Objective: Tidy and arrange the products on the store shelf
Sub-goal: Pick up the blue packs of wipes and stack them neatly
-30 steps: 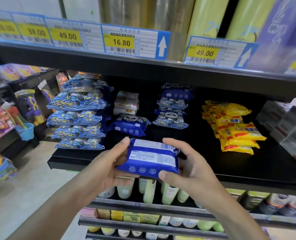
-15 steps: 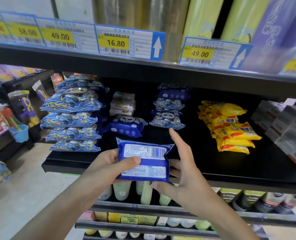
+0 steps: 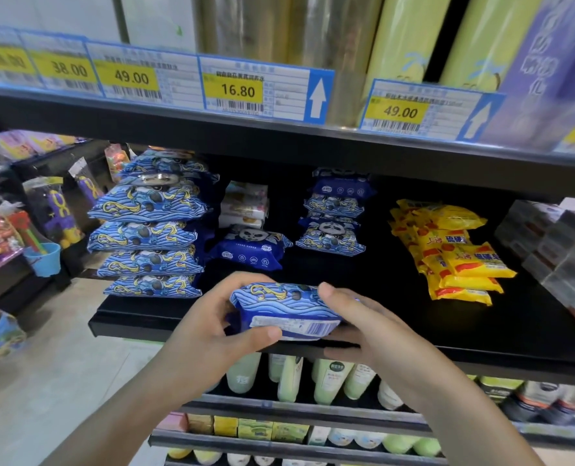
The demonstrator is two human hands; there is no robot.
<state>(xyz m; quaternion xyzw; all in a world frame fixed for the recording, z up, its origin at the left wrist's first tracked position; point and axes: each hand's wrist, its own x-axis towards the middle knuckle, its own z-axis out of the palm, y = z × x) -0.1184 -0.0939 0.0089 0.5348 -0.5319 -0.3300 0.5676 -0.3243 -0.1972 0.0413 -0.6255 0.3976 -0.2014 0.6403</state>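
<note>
Evidently the tidying is partly done. A blue pack [image 3: 287, 309] is held at the front edge of the black shelf [image 3: 481, 334], pinched between the left hand [image 3: 217, 334], thumb under its barcoded edge, and the right hand [image 3: 363, 322], whose fingers are curled over its far end. On the left a tall stack of blue packs [image 3: 150, 237] is already squared up, and a shorter stack [image 3: 334, 218] sits further back. One dark-blue pack [image 3: 250, 252] lies alone (slightly askew), and the yellow packets [image 3: 457, 253] are fanned untidily. The held pack is not yet placed, and those loose items seem left to be straightened.
</note>
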